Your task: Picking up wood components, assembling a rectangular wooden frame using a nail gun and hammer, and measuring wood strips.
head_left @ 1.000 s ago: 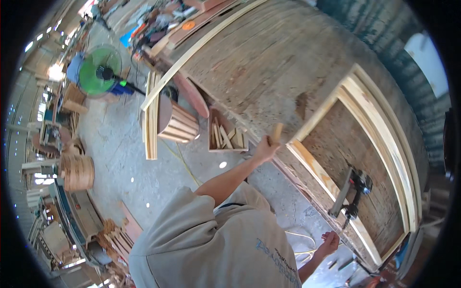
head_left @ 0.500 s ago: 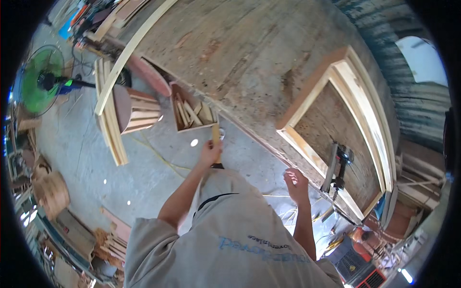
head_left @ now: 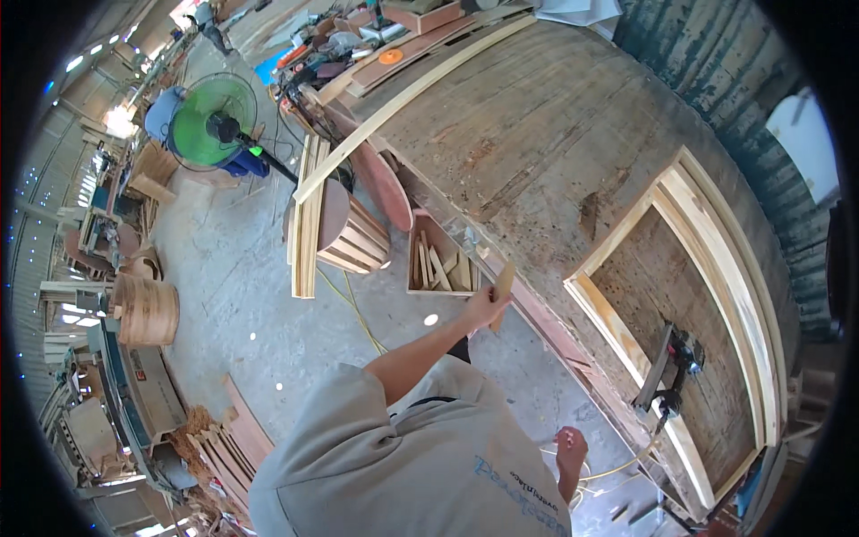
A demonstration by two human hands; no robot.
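My left hand (head_left: 486,310) grips a small wood piece (head_left: 506,279), just brought up from near my waist to the tabletop (head_left: 501,161) edge, so it sits closer to the wooden frame (head_left: 608,323). My right hand (head_left: 570,443), loosely curled, has drawn back; whether it holds anything, I cannot tell.

The scene is brightly lit, with strong glare (head_left: 119,118) thrown from the upper left, pinpricks of light let through the left wall (head_left: 36,192) and small bright spots cast on the floor (head_left: 215,295). The counter's (head_left: 501,134) edges are bowed by the fisheye lens, detail is softened toward the rim, and the corners are blacked out.
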